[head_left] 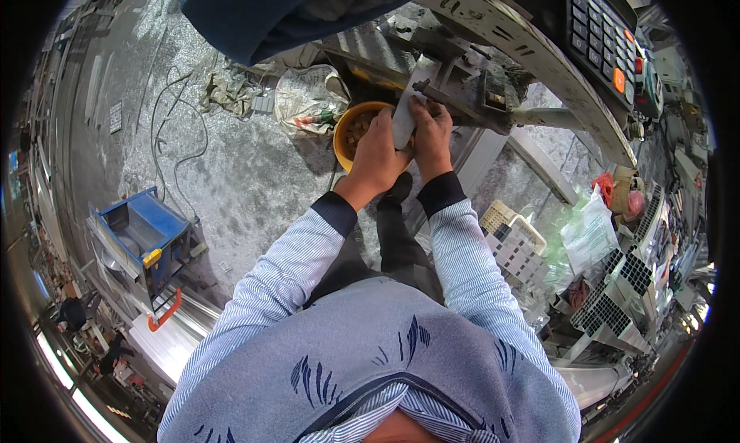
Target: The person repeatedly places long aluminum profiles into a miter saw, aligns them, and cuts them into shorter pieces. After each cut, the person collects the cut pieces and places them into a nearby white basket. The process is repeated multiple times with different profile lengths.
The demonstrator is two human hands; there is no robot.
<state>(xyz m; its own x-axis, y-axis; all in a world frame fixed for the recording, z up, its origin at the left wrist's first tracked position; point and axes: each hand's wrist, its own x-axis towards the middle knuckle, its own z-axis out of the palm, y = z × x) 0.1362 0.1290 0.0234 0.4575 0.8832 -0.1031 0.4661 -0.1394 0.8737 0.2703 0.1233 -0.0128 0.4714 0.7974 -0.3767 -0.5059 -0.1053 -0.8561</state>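
A flat, pale grey metal strip (403,119) is held up between my two hands, its far end against the dark tool of a machine (462,85). My left hand (375,156) is closed along the strip's left edge. On the other side my right hand (432,133) is also closed, its thumb and fingers pinching the strip close to the machine's tool. Below my hands stands a yellow bucket (341,144) with small brownish pieces in it. My left hand covers part of the bucket's rim.
Left of the bucket lies a white sack (304,104). A cable (158,127) loops over the floor. A blue machine (154,219) stands at left. At right are a cream plastic basket (512,231) and plastic wrap (590,227). A keypad (593,31) sits at upper right.
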